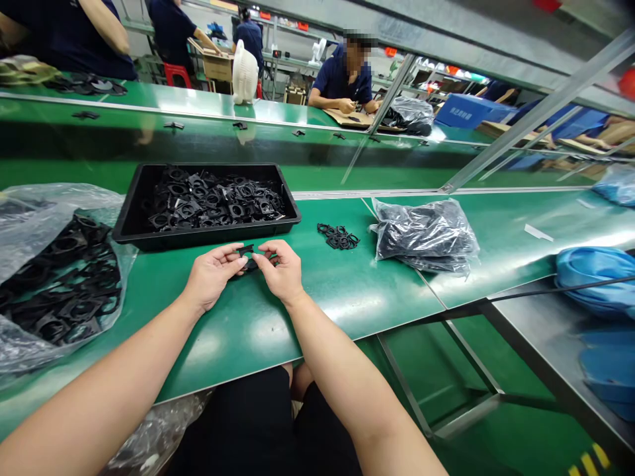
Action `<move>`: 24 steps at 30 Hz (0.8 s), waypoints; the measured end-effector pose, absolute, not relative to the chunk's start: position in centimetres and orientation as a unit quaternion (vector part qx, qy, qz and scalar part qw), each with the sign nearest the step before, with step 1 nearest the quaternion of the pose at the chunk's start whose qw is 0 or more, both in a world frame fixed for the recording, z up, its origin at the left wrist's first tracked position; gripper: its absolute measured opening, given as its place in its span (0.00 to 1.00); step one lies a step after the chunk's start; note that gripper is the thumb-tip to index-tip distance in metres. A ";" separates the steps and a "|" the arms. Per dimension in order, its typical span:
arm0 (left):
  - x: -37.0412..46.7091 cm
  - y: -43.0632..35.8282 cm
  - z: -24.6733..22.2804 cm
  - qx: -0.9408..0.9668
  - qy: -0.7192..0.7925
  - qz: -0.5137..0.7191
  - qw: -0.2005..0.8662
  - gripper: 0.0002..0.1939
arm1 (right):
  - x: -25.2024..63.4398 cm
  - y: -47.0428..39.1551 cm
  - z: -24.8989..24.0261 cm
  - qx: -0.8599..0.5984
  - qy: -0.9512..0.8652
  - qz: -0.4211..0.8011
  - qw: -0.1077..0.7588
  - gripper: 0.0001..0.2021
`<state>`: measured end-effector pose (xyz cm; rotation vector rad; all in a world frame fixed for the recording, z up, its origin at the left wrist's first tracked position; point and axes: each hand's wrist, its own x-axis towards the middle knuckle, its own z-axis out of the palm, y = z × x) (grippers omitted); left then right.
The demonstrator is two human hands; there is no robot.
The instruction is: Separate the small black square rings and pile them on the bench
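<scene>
Between my two hands, just above the green table, is a small black plastic part with a ring-like shape. My left hand pinches its left side with thumb and fingers. On the other side my right hand grips it, the thumb pressed near the ring; the fingers cover much of the part. Right behind the hands stands a black tray heaped with similar black plastic parts. A small pile of black ring-shaped pieces lies to the right of my right hand.
An opened clear bag of black parts lies at left. A filled plastic bag rests at right, near blue cloth. Beyond a low rail, spaced black parts lie in a row. A co-worker sits across; a metal strut slants at right.
</scene>
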<state>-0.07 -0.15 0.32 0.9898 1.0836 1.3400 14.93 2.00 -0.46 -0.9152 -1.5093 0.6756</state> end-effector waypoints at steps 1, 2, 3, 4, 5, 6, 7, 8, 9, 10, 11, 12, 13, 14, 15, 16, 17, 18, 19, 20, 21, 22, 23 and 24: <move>0.0 -0.1 0.3 0.419 0.457 0.570 0.540 0.24 | 15.0 2.0 -0.5 -0.387 -0.659 0.268 0.587 0.04; 0.0 -0.1 0.3 0.421 0.457 0.573 0.535 0.24 | 15.0 1.9 -0.5 -0.382 -0.668 0.253 0.586 0.03; 0.1 -0.1 0.3 0.424 0.457 0.574 0.531 0.24 | 15.0 1.9 -0.4 -0.381 -0.676 0.242 0.583 0.03; 0.1 -0.2 0.3 0.427 0.457 0.575 0.527 0.23 | 14.9 1.8 -0.4 -0.382 -0.682 0.235 0.578 0.03; 0.2 -0.2 0.3 0.430 0.458 0.574 0.524 0.23 | 14.9 1.8 -0.3 -0.385 -0.687 0.231 0.572 0.03; 0.2 -0.2 0.3 0.433 0.460 0.573 0.522 0.23 | 14.9 1.7 -0.3 -0.388 -0.691 0.230 0.565 0.03; 0.2 -0.2 0.4 0.436 0.461 0.572 0.520 0.23 | 14.9 1.7 -0.2 -0.392 -0.694 0.229 0.560 0.03; 0.2 -0.3 0.4 0.438 0.462 0.572 0.517 0.22 | 14.9 1.7 -0.1 -0.394 -0.695 0.228 0.556 0.03; 0.2 -0.3 0.4 0.441 0.464 0.570 0.515 0.22 | 14.9 1.7 -0.1 -0.394 -0.696 0.227 0.555 0.03; 0.2 -0.4 0.5 0.444 0.466 0.569 0.512 0.22 | 15.0 1.7 -0.1 -0.393 -0.697 0.227 0.556 0.03; 0.2 -0.4 0.5 0.446 0.468 0.568 0.509 0.23 | 15.0 1.7 0.0 -0.390 -0.697 0.228 0.557 0.04; 0.2 -0.4 0.5 0.447 0.471 0.567 0.506 0.23 | 15.0 1.7 0.0 -0.387 -0.698 0.231 0.557 0.04; 0.2 -0.4 0.5 0.447 0.474 0.567 0.504 0.23 | 15.0 1.7 0.0 -0.385 -0.699 0.235 0.555 0.04; 0.2 -0.4 0.4 0.446 0.477 0.567 0.502 0.23 | 15.0 1.7 0.0 -0.384 -0.700 0.238 0.553 0.04; 0.2 -0.4 0.4 0.445 0.478 0.568 0.501 0.24 | 15.0 1.7 0.0 -0.385 -0.701 0.240 0.550 0.05; 0.2 -0.4 0.3 0.445 0.478 0.568 0.500 0.24 | 15.0 1.7 -0.1 -0.387 -0.701 0.240 0.549 0.05; 0.2 -0.4 0.3 0.446 0.477 0.569 0.499 0.24 | 15.0 1.7 -0.1 -0.390 -0.700 0.238 0.549 0.05; 0.2 -0.4 0.3 0.447 0.476 0.570 0.499 0.24 | 15.0 1.7 -0.1 -0.391 -0.699 0.234 0.551 0.05; 0.2 -0.4 0.2 0.448 0.475 0.571 0.498 0.23 | 15.0 1.7 -0.1 -0.390 -0.697 0.231 0.555 0.04; 0.1 -0.4 0.2 0.449 0.474 0.570 0.498 0.23 | 15.0 1.7 -0.1 -0.388 -0.696 0.228 0.559 0.04; 0.1 -0.4 0.2 0.451 0.475 0.570 0.497 0.23 | 15.0 1.7 -0.1 -0.386 -0.696 0.226 0.562 0.04; 0.1 -0.4 0.3 0.452 0.477 0.569 0.495 0.23 | 14.9 1.6 -0.1 -0.385 -0.696 0.224 0.563 0.03; 0.1 -0.5 0.3 0.453 0.479 0.568 0.493 0.23 | 14.9 1.6 -0.1 -0.385 -0.697 0.222 0.563 0.03; 0.1 -0.5 0.4 0.454 0.482 0.566 0.491 0.23 | 14.9 1.6 0.0 -0.386 -0.698 0.222 0.561 0.04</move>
